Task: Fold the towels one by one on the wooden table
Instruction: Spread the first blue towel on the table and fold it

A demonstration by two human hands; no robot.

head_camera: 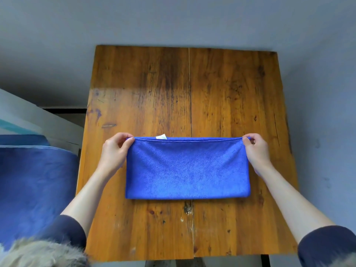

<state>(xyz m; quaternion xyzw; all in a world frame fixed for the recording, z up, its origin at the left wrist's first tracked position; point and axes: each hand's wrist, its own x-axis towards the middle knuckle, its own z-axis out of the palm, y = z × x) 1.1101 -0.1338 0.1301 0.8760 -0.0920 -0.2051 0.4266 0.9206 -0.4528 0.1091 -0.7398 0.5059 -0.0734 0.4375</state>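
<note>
Head view, grip: the left hand [113,151] pinches the far left corner of the blue towel [187,168] between thumb and fingertips; the right hand [255,149] pinches the far right corner the same way, fingers curled round the hem
Towel against the grip: the cloth stretches between the two hands along its far edge, which is pulled taut and lifted a little; the rest lies below the hands in the frame, flat on the wooden table [192,83]
Towel's place: lower middle of the frame, on the near half of the tabletop, across the seam between the two boards
Count: one towel on the table, two hands, two bare forearms with dark sleeves [65,230] pushed up
Towel's look: bright blue, fuzzy pile, folded into a wide rectangle with a rounded fold along the near edge; a small white tag [161,136] pokes out at the far edge, left of centre
Left of the frame: a large blue cloth surface [34,182] beside the table; whether it is more towels I cannot tell
</note>
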